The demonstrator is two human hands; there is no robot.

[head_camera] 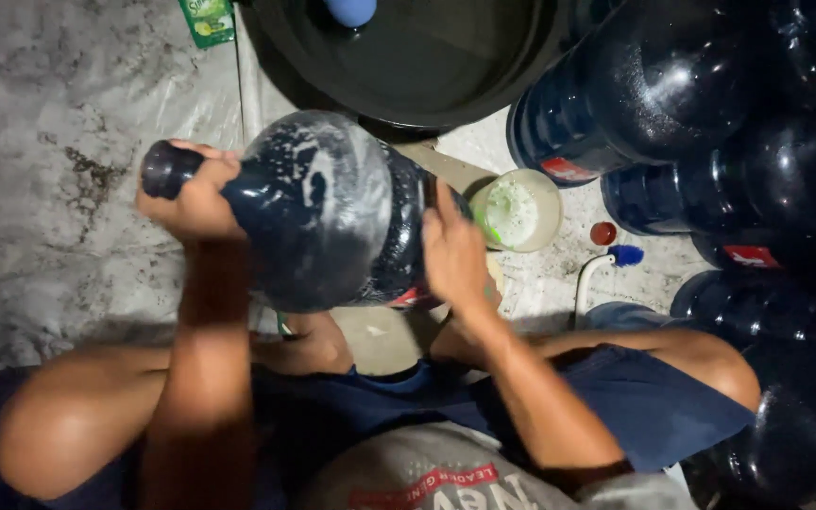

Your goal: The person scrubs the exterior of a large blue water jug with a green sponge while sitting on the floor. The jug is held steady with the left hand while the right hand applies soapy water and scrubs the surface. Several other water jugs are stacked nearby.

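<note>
The jug [332, 212] lies sideways between both hands, its long axis running left to right, neck leftward. The left hand [191, 194] has its fingers clamped round the neck; the right hand [455, 255] presses flat, fingers together, against the base (suds coat the inside).

You're looking down at a rough, stained concrete floor [49, 189]. On it stand a black basin [408, 76], dark blue water jugs [654, 85] at right, a small white tub [519, 210], a red cap [603, 232], and a green sachet [208, 21].
</note>
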